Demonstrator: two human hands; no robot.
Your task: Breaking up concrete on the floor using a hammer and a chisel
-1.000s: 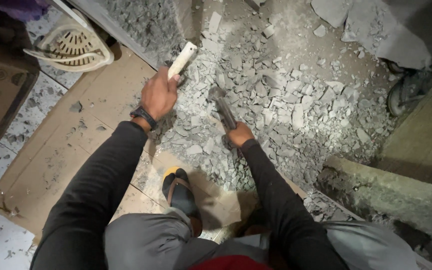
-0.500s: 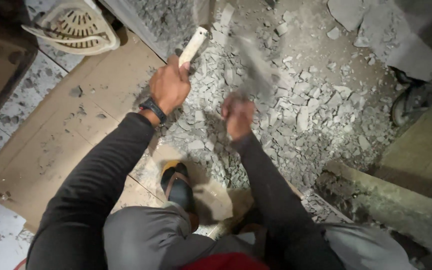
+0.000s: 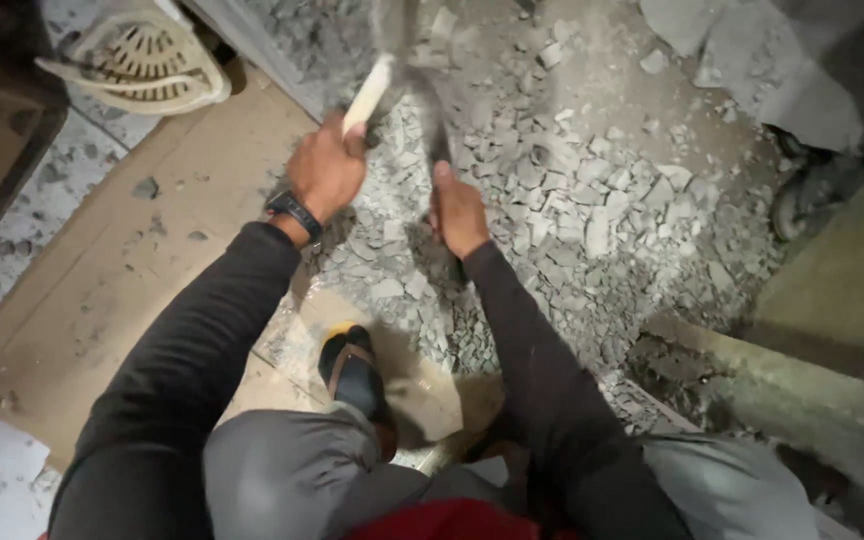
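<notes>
Hammer and chisel gripped over broken rubble.

Left hand point(image 3: 324, 172) closed round the pale handle of a hammer point(image 3: 370, 92), handle running up and away from the fist, slightly rightward, its blurred head above and just left of the chisel top. Right hand point(image 3: 459, 212) wrapped round a dark chisel point(image 3: 436, 128), long axis near upright in the view, upper end pointing away from the body, lower end hidden under the fist. Hands near each other, left slightly farther out. Grey rubble point(image 3: 572, 200) spread under and to the right of both hands. Flat cardboard point(image 3: 112, 280) left of the left hand; sandalled foot point(image 3: 352, 372) below, between the forearms.
</notes>
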